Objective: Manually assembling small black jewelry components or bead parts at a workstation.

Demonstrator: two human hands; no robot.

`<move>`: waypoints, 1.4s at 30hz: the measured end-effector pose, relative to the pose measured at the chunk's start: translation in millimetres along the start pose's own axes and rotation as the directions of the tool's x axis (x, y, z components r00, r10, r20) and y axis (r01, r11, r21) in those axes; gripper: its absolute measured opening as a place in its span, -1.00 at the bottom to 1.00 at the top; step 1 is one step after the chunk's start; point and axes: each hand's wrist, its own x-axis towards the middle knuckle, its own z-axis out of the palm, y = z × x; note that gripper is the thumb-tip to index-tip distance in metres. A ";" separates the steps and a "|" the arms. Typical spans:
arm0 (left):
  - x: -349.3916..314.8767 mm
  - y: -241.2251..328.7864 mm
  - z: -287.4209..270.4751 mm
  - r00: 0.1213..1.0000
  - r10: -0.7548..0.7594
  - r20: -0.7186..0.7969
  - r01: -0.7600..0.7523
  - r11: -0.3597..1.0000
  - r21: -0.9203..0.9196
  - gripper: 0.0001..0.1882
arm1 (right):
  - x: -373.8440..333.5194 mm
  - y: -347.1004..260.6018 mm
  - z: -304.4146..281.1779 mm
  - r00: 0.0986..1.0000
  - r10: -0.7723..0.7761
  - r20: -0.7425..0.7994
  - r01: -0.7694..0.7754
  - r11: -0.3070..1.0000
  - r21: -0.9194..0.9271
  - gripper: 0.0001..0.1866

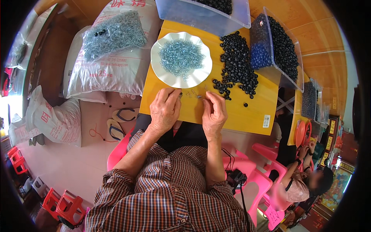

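My left hand (pixel 166 108) is at the near edge of the yellow table (pixel 247 116), its thumb and fingertips pinched on a small dark piece that looks like one of the black round parts. Opposite it, my right hand (pixel 215 115) has its fingers curled in a pinch; anything between them is too small to make out. A few tiny clear or metallic pieces (pixel 192 94) lie on the tabletop between the hands. Just beyond stands a white scalloped plate (pixel 155 63) holding many small clear bluish pieces (pixel 181 56). Black round parts (pixel 237 63) are heaped to the right of it.
Clear plastic bins (pixel 208 19) of black parts line the table's far and right sides. White sacks (pixel 104 73) stand at left, topped by a bag of clear pieces (pixel 116 36). Slippers (pixel 116 129) lie on the floor. Another person (pixel 299 183) sits at right near pink chairs (pixel 259 185).
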 end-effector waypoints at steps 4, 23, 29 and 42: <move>-1.0 0.3 0.7 0.999 -0.028 -0.015 0.028 1.000 -0.004 -0.69 | -5.1 1.0 -5.5 0.999 -0.012 -0.047 0.011 1.000 -0.022 -0.70; 0.0 3.7 1.8 0.998 -0.003 -0.061 0.002 1.000 -0.006 -0.74 | -5.2 -21.3 21.1 0.998 -0.040 0.052 0.051 0.970 -0.238 -0.88; -0.7 5.0 1.7 0.999 -0.007 -0.054 0.005 1.000 -0.028 -0.73 | -12.1 -20.3 16.7 0.998 -0.053 0.023 0.057 0.983 -0.174 -0.85; 0.0 10.2 -1.6 0.999 -0.045 -0.021 0.045 0.999 0.008 -0.75 | -40.2 -13.6 -18.0 0.913 0.404 0.046 -0.381 0.810 0.446 -0.88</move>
